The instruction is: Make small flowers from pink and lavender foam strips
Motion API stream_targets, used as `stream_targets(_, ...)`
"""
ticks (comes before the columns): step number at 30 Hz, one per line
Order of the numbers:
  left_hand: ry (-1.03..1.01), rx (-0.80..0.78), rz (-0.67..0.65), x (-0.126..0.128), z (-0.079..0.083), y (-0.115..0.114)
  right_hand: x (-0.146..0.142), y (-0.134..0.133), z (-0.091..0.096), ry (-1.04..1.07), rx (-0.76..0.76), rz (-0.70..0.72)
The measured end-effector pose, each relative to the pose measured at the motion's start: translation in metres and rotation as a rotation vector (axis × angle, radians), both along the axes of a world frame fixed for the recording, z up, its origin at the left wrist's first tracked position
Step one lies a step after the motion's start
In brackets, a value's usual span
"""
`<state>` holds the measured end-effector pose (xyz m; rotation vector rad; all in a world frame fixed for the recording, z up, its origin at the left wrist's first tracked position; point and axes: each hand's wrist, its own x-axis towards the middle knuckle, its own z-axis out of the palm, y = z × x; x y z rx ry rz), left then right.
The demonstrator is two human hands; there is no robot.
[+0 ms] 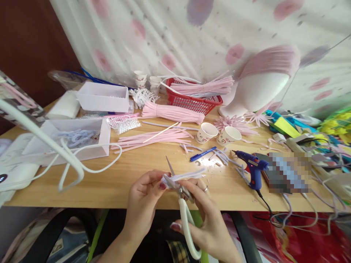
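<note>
Fuzzy pale stems [192, 174], slim pointed scissors [184, 213]

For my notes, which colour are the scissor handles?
White; the scissor handles show best in the head view.

1 head-worn camera looks down across the table [123, 182], close above left hand [142, 199] and right hand [210, 219].

One pair of scissors [184, 213] is showing. Two tipped cups [206, 132], one pen [203, 153] and one glue gun [252, 168] are lying out.
</note>
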<state>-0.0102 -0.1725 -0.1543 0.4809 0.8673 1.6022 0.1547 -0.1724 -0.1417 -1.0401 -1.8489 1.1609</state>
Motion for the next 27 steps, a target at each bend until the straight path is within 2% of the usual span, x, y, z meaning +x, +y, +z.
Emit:
stream_targets(3,0.077,0.03,0.019,-0.001,-0.002,0.0,0.001,-0.001,-0.001,-0.08,0.072,-0.008)
stream_targets(5,0.196,0.077,0.061,0.0,-0.002,-0.001,0.0,-0.002,-0.001,-0.118,0.128,-0.031)
stream_targets(11,0.81,0.221,0.27,0.003,0.001,-0.01,-0.009,0.001,0.002,-0.141,0.209,-0.081)
stream_targets(13,0.917,0.249,0.28,0.004,0.002,-0.011,-0.012,0.003,0.003,-0.135,0.219,-0.097)
stream_targets(20,0.9,0.248,0.239,0.004,0.013,-0.004,-0.018,0.008,-0.002,-0.145,0.283,-0.142)
stream_targets(27,1.022,0.4,0.205,0.004,0.009,0.002,-0.02,0.019,-0.005,-0.18,0.38,-0.25)
